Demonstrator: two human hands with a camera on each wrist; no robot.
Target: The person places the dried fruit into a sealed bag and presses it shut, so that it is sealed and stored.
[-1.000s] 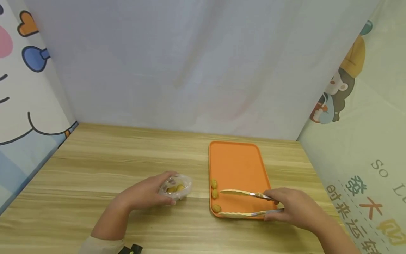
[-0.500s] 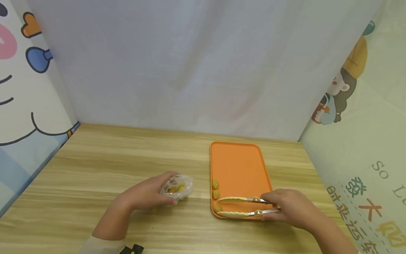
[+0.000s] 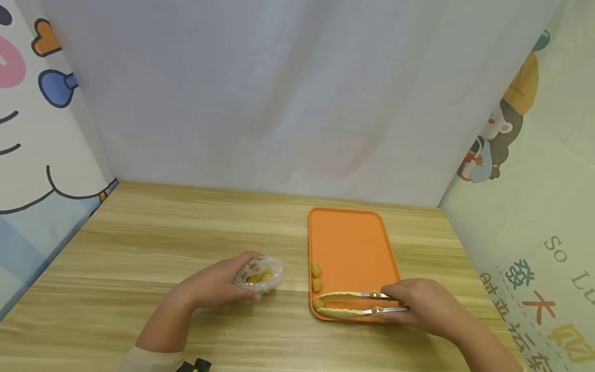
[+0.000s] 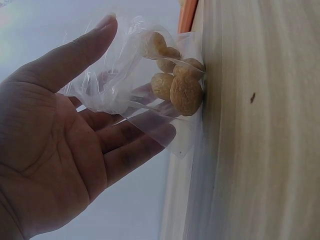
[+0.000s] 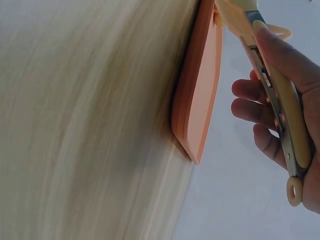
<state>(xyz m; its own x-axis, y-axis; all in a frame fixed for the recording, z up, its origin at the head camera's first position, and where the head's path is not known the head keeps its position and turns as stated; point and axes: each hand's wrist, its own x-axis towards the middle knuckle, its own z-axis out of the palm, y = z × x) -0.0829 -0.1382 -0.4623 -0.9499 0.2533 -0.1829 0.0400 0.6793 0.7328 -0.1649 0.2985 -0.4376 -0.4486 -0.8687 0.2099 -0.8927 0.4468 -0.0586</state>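
Note:
My left hand (image 3: 216, 287) holds a clear plastic bag (image 3: 275, 266) on the table, thumb on one side of its mouth and fingers on the other. Several walnuts (image 4: 187, 96) lie inside it. On the right, an orange tray (image 3: 348, 237) carries three walnuts along its left edge; two of them (image 3: 316, 276) sit one behind the other. The third walnut (image 3: 318, 304), near the front left corner, is between the tips of cream-tipped metal tongs (image 3: 341, 313). My right hand (image 3: 427, 305) grips these tongs by their handles, thumb on one arm and fingers round the other.
The wood-grain table (image 3: 186, 217) extends to a pale curtain (image 3: 260, 103) at the back. Printed cloths hang at the left (image 3: 60, 155) and right (image 3: 525, 206) sides. A small dark speck (image 4: 253, 97) is on the table near the left hand.
The tongs' arms have come closer together, their tips now around the front walnut on the tray. The left hand and the bag stay in place.

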